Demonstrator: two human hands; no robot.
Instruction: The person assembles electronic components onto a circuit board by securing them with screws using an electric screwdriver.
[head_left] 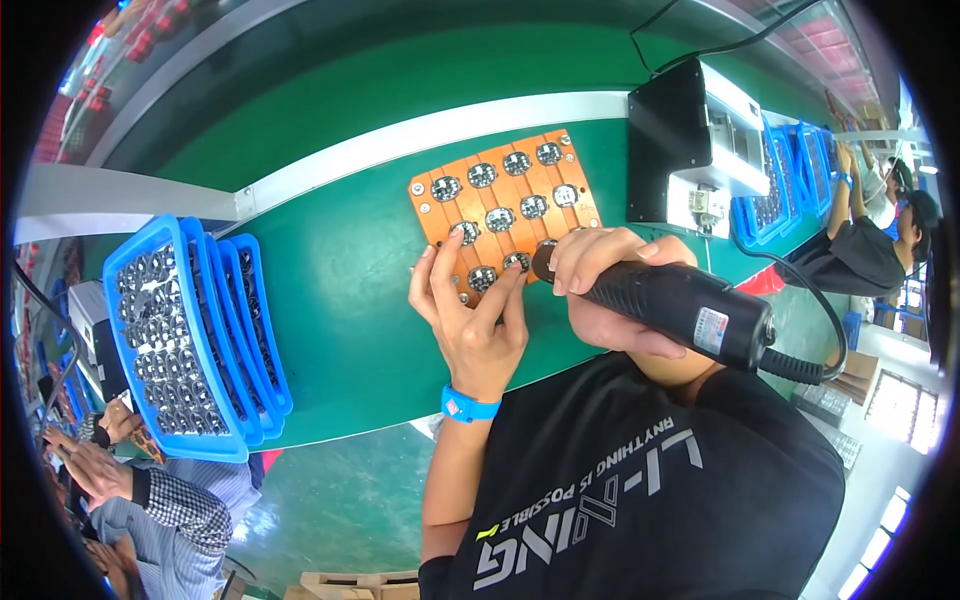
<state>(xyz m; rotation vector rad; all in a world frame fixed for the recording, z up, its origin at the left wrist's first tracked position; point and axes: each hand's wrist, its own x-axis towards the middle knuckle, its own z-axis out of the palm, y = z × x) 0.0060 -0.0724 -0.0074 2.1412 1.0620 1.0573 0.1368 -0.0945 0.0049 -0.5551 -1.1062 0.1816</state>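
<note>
An orange fixture plate [540,180] lies on the green table, with several small round black-and-silver parts [499,219] seated in rows of round pockets. My right hand [612,262] is wrapped around a black corded electric screwdriver [690,305]. The tool's front end is over the plate's near right side, and the bit itself is hidden. Over the plate's near left portion, my left hand [470,325] has its fingers spread, fingertips touching or close to the round parts. It wears a blue wristband [470,408].
To the left stands a leaning stack of blue trays [234,425] filled with similar small parts. A black and white machine [668,150] is at the back right, with more blue trays [793,195] beyond it. The screwdriver's cord [842,330] loops at right. Other people work on both sides.
</note>
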